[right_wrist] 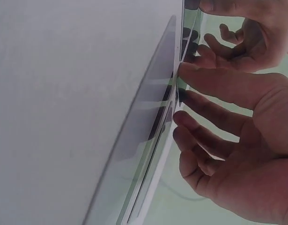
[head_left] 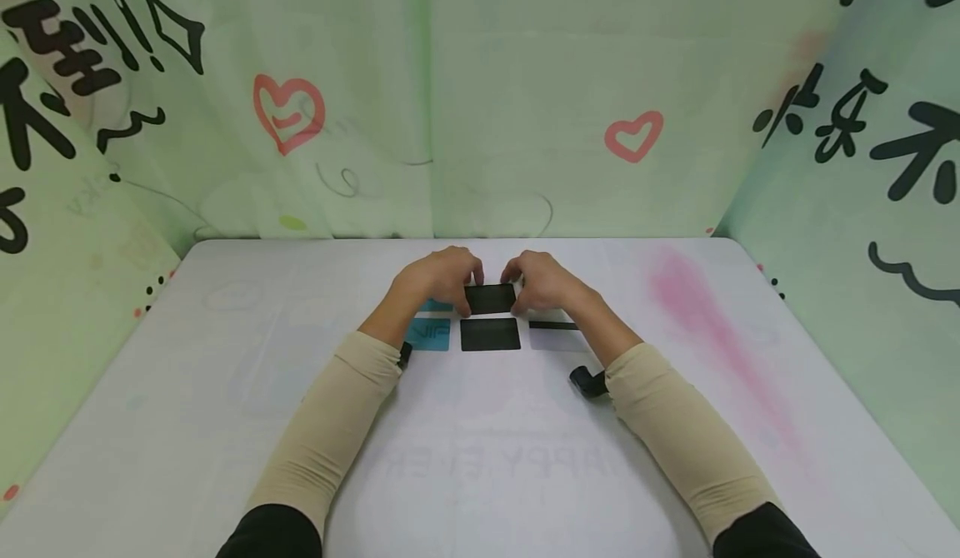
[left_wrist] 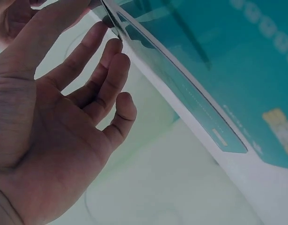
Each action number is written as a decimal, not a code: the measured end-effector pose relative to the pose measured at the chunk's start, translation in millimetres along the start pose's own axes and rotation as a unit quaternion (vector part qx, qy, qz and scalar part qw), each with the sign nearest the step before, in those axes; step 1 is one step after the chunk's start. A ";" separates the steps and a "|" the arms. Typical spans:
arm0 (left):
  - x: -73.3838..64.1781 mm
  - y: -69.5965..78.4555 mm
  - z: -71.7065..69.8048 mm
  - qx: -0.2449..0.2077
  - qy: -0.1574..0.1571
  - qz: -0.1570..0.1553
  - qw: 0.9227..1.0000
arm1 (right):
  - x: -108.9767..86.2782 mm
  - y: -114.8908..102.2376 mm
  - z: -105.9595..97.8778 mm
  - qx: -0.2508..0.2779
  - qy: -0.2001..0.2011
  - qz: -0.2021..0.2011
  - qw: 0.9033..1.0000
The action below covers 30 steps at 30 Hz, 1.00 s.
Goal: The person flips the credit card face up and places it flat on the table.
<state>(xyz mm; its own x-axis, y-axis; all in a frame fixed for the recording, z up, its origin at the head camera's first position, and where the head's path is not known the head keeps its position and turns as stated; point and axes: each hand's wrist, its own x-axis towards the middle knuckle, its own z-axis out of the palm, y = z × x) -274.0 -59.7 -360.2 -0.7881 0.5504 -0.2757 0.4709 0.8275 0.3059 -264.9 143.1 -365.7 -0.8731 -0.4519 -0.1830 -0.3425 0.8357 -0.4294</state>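
Note:
In the head view, my left hand (head_left: pixel 442 276) holds the left edge of the far black card (head_left: pixel 491 298), and my right hand (head_left: pixel 546 280) pinches its right edge. A second black card (head_left: pixel 491 335) lies flat just nearer to me. Beside it on the left is a blue card (head_left: pixel 429 336), with another blue card (head_left: pixel 436 306) behind, partly under my left hand. A pale grey card with a dark stripe (head_left: pixel 557 340) lies to the right, partly hidden by my right forearm. The right wrist view shows my right thumb and index fingertip at the card's edge.
A white table (head_left: pixel 480 458) carries the cards near its far edge. Green cloth walls with black writing and red hearts (head_left: pixel 633 137) stand behind and at both sides. A black wrist device (head_left: pixel 588 381) shows by my right wrist.

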 end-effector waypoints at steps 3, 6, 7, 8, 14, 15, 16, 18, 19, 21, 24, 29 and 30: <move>0.7 0.6 1.2 0.012 0.001 -0.008 1.000 | 0.0 1.3 1.3 0.002 0.005 -0.004 1.000; 0.6 0.9 3.1 0.017 0.002 -0.014 1.000 | 0.1 2.2 3.5 0.000 0.007 -0.013 1.000; 0.5 0.9 3.8 0.017 0.001 -0.014 1.000 | 0.2 2.7 4.3 -0.002 0.007 -0.016 1.000; 0.4 0.9 4.4 0.017 0.001 -0.014 1.000 | 0.4 3.1 4.9 -0.004 0.006 -0.019 1.000; -0.4 1.6 3.3 0.015 0.010 -0.012 1.000 | -0.6 3.1 1.3 -0.023 0.008 -0.046 0.999; -0.3 1.7 2.2 0.017 0.013 -0.011 1.000 | -0.8 2.6 -0.5 -0.025 0.009 -0.050 0.998; -0.5 2.1 1.1 0.016 0.015 -0.011 1.000 | -1.9 1.4 -2.4 -0.026 0.015 -0.056 0.998; -0.7 2.7 -1.3 0.016 0.017 -0.012 1.000 | -2.8 -0.2 -5.6 -0.023 0.017 -0.055 0.998; -0.7 3.0 -2.3 0.016 0.016 -0.011 1.000 | -3.4 -1.2 -6.8 -0.021 0.018 -0.052 0.998; -0.5 3.5 -3.8 0.017 0.014 -0.012 1.000 | -3.1 -1.8 -7.8 -0.017 0.019 -0.043 0.999; -0.8 3.8 -3.9 0.020 0.008 -0.014 1.000 | -2.6 -2.1 -6.9 -0.014 0.016 -0.027 0.999; -1.7 3.0 -1.2 0.022 0.007 -0.010 1.000 | -5.2 -3.1 -3.7 -0.019 0.019 -0.019 0.999; -2.0 2.8 -0.6 0.020 0.006 -0.009 1.000 | -5.9 -3.1 -3.2 -0.017 0.021 -0.018 0.999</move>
<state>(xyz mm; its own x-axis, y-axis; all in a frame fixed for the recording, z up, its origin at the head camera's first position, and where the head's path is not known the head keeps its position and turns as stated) -271.4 -58.5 -358.3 -0.8008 0.5348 -0.2695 0.4724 0.8407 0.2647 -259.8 144.2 -360.5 -0.8736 -0.4685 -0.1315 -0.3842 0.8300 -0.4044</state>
